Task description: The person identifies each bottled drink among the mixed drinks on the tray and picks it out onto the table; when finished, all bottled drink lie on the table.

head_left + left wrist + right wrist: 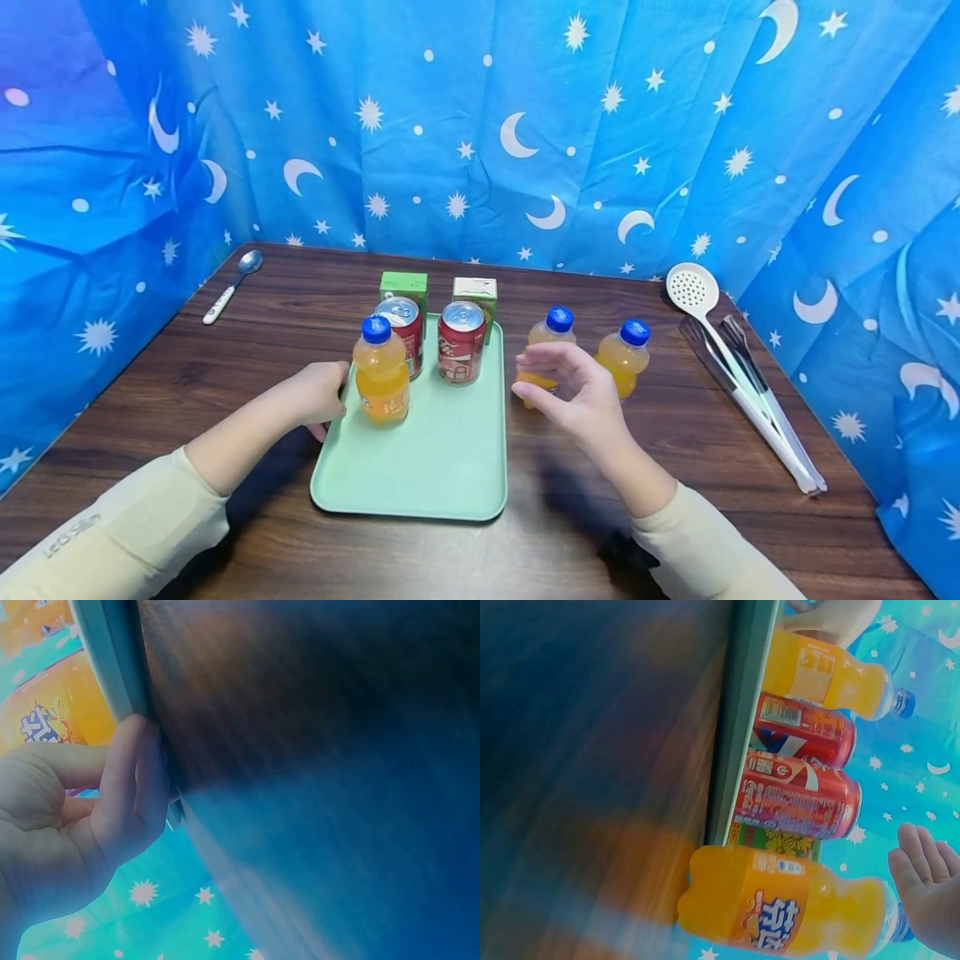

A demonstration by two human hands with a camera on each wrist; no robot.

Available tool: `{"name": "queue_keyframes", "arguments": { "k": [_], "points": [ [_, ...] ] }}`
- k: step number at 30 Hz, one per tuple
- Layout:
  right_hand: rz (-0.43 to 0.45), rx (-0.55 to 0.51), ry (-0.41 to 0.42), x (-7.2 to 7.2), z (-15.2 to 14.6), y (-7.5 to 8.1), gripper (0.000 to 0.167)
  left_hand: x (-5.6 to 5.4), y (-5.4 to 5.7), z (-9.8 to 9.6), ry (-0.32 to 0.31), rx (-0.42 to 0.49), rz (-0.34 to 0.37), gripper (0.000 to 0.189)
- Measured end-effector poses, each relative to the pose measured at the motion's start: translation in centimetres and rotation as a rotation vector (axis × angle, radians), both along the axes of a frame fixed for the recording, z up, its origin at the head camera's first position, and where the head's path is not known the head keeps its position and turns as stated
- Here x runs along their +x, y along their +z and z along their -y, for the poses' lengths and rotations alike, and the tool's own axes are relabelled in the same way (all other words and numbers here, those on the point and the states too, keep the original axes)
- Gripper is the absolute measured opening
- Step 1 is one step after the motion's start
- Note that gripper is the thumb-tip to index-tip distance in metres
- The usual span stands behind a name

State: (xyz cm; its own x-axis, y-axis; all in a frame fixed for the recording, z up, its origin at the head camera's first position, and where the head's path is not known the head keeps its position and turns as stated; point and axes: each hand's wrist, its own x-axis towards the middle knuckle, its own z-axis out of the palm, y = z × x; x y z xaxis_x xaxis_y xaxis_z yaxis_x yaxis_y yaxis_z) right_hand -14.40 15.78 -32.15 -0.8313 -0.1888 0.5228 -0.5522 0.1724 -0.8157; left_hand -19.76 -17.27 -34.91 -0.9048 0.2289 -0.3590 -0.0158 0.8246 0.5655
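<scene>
A light green tray (pixel 420 475) lies on the dark wooden table. My left hand (pixel 324 393) grips its left rim; the left wrist view shows the fingers curled at that edge. On the tray stand an orange drink bottle (pixel 381 379) with a blue cap and two red soda cans, one left (pixel 412 337) and one right (pixel 460 346). To the tray's right, my right hand (pixel 573 396) is raised in front of a second orange drink bottle (pixel 553 332), partly hiding it. In the right wrist view its fingers (pixel 926 859) extend near this bottle's cap, not curled around it.
Two drink cartons, one green-topped (pixel 405 283) and one white-topped (pixel 476 288), stand behind the cans. A third orange bottle (pixel 621 358) stands right of the hand. A spoon (pixel 234 287) lies far left; a white skimmer (pixel 692 290) and tongs (pixel 738 340) lie right.
</scene>
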Motion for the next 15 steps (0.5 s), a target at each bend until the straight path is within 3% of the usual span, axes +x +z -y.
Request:
{"name": "queue_keyframes", "arguments": {
  "k": [15],
  "points": [
    [-0.112,0.027,0.117,-1.0,2.0,-0.1,0.038,0.1,0.1,0.0,-0.008,-0.003,-0.009,0.027]
  ]
}}
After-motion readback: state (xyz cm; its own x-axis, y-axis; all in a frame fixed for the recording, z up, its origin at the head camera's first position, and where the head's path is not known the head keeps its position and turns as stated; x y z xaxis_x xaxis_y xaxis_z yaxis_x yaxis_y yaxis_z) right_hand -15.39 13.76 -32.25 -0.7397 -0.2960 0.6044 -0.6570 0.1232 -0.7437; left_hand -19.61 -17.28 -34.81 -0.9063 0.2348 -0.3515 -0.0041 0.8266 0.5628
